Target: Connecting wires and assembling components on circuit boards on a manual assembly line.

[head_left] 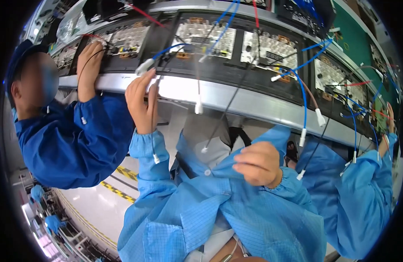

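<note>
Left fingers (141, 101) slightly parted, hold unclear | right fingers (259, 163) loosely curled, seemingly empty, 4 o'clock | white wire connector (144, 67) just beyond left hand, 12 o'clock | circuit board (203, 40) 1–2 o'clock | likely lead handling; calls for sure pinch

You have two hands in view: your left hand (140, 100) and your right hand (259, 165). Five circuit boards (206, 40) show along the far side of them. One white connector (144, 67) sits at your left fingertips, two dangling connectors (199, 108) hang between your hands, and at least three more (303, 138) hang right of your right hand. Two co-workers (75, 144) flank your hands, one each side.
</note>
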The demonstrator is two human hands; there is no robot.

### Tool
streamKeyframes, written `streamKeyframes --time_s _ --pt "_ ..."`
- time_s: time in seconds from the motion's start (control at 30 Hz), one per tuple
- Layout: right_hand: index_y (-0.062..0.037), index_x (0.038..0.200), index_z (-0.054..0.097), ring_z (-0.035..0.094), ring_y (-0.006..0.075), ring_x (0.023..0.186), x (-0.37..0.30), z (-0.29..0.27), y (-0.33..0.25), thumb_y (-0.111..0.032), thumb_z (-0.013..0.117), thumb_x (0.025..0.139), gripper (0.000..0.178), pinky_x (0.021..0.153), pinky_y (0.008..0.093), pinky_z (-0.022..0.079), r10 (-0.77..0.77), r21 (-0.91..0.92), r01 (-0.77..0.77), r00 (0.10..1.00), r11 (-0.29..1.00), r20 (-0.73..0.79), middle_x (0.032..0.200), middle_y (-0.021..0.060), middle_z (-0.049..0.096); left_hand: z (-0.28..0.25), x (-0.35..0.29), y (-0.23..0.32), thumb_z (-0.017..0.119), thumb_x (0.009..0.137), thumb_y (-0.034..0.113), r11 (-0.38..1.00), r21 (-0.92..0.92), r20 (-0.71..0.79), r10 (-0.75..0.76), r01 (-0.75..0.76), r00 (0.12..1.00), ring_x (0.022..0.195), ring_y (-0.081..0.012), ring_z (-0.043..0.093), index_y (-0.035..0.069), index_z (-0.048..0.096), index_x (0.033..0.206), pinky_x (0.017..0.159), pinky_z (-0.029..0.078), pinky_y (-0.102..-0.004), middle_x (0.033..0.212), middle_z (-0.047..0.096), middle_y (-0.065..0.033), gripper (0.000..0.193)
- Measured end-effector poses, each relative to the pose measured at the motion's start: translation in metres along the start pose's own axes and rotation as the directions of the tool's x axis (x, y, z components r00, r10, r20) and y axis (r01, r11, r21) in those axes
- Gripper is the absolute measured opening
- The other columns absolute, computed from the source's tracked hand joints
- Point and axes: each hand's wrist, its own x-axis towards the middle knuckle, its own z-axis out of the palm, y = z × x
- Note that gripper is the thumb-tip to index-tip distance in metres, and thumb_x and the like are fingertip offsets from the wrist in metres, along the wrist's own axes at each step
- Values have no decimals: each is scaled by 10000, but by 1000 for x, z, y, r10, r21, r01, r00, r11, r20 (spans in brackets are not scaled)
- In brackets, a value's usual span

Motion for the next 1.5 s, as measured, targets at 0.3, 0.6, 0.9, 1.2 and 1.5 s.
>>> streamKeyframes --time_s 0.3,0.6,0.9,1.2,1.5 --pt "-1 1143 563 553 344 1162 51 6 27 93 547 764 391 934 407 479 345 -61 -355 930 933 -126 1281 218 543 -1 74 -7 415 892 -106 912 -410 134 31 27 991 1205 -207 545 25 523 1316 931 465 -284 1255 608 -124 457" --pt "-6 1216 439 396 363 1338 88 16 45 139 477 788 453 1121 451 305 401 -32 -412 900 911 -171 1406 242 400 17 123 2 412 872 -43 638 -732 411 132 240 902 1154 -163 555 2 468 1342 987 424 -303 1224 620 -119 475" --pt "-67 1007 541 588 395 1098 53 19 36 88 598 733 320 957 482 472 75 -264 -101 991 959 -107 1147 190 591 17 113 -11 476 897 -16 647 -753 208 62 119 976 1065 -189 601 -18 479 1315 932 459 -294 1189 625 -138 419" --pt "17 1043 564 438 350 1280 -16 -31 18 -2 601 815 232 1037 446 379 399 -324 -490 863 809 -310 1366 247 415 -14 -22 -35 475 895 -59 938 -323 -317 17 -125 948 901 -218 598 -8 572 1007 798 480 -337 957 582 -103 157" --pt "-5 1516 115 219 322 1444 41 -48 69 24 664 823 884 1167 407 206 556 90 -559 769 824 -315 1576 178 182 43 -120 69 530 764 -138 820 -536 238 376 -202 896 887 -309 619 49 588 869 782 496 -387 994 647 -150 222"
